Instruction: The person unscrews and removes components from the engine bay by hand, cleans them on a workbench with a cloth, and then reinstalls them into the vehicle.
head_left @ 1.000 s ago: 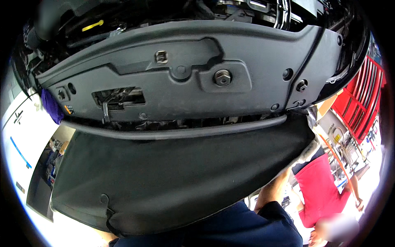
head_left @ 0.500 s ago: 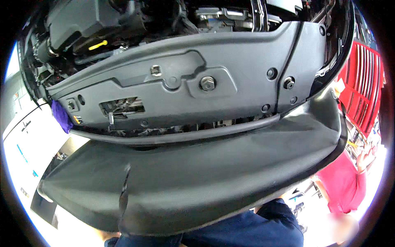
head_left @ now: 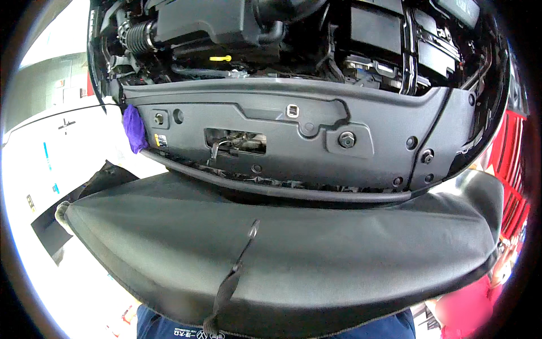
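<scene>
Neither of my hands shows in the head view. Before me lies a black fender cover (head_left: 339, 248) draped over the car's front, with a dark strap and hook (head_left: 227, 285) hanging down its middle. Above it runs the grey plastic front panel (head_left: 305, 166), which has bolts and a rectangular opening. Inside that opening the hood latch (head_left: 240, 141) is partly visible. A purple cloth (head_left: 134, 129) hangs at the panel's left end.
The open engine bay holds a black engine cover (head_left: 197, 31), a ribbed air hose (head_left: 139, 37) and a yellow dipstick handle (head_left: 220, 59). A white car (head_left: 73, 147) stands at left. On the right are a red tool cabinet (head_left: 506, 147) and a person in red (head_left: 468, 308).
My view has shifted left and up, so the car's front sits further right and lower, with more engine bay showing. The strap appears further right. No hand is visible in either frame.
</scene>
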`<state>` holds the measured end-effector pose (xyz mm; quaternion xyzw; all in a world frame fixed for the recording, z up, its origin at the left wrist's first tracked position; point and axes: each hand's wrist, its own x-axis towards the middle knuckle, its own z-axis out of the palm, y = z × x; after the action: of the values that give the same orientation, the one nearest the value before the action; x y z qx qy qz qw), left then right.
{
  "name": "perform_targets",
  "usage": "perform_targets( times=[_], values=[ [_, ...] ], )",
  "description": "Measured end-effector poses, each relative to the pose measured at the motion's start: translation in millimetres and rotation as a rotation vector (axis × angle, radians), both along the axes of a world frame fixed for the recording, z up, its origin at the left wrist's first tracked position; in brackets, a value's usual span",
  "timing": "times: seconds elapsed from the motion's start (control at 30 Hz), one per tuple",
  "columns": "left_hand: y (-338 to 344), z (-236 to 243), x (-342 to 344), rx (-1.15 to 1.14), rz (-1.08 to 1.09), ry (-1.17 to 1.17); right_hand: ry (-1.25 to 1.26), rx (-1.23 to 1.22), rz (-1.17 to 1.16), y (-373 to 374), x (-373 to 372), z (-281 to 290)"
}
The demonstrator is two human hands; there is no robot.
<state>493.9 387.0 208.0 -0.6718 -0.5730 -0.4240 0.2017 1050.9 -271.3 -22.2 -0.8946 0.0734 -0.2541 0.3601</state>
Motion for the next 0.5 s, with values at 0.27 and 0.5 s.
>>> perform_targets(
  times=[0.27, 0.5],
  values=[
    [68, -42, 25, -0.034, -0.118, 0.007, -0.104, 0.078, 0.001, 3, 0, 4],
    [164, -38, 20, -0.025, -0.302, 0.083, -0.182, 0.184, -0.038, 3, 29, 28]
  ],
)
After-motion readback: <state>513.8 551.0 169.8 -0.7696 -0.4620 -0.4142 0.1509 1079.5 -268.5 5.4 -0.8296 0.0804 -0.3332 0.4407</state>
